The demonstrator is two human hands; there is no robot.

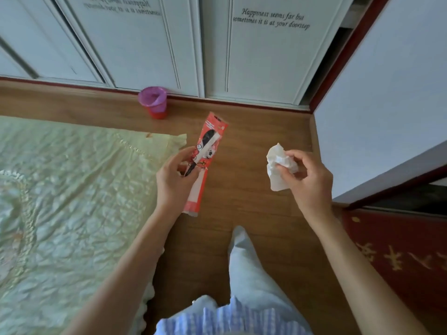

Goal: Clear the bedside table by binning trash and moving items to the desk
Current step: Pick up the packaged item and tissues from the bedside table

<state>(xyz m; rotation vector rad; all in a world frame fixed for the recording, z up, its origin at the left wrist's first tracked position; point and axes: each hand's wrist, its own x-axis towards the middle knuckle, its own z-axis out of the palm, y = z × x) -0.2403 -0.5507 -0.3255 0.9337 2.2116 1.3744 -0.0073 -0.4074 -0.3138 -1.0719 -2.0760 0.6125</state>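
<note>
Left hand [175, 176] grips a red wrapper [205, 155] upright; right hand [307, 177] pinches crumpled tissue [278, 165].

Glossy red plastic wrapper [205, 151]; crumpled matt white tissue paper [278, 170]; smooth, lightly shiny wood-grain floor [254, 131]; quilted satiny cloth bedspread [72, 189]; thin purple plastic liner in the bin [153, 100].

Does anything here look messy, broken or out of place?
Nothing looks spilled or broken. The left hand holds a red wrapper and the right hand a crumpled tissue. The small bin stands upright by the wardrobe doors, its purple liner loosely bunched.
</note>
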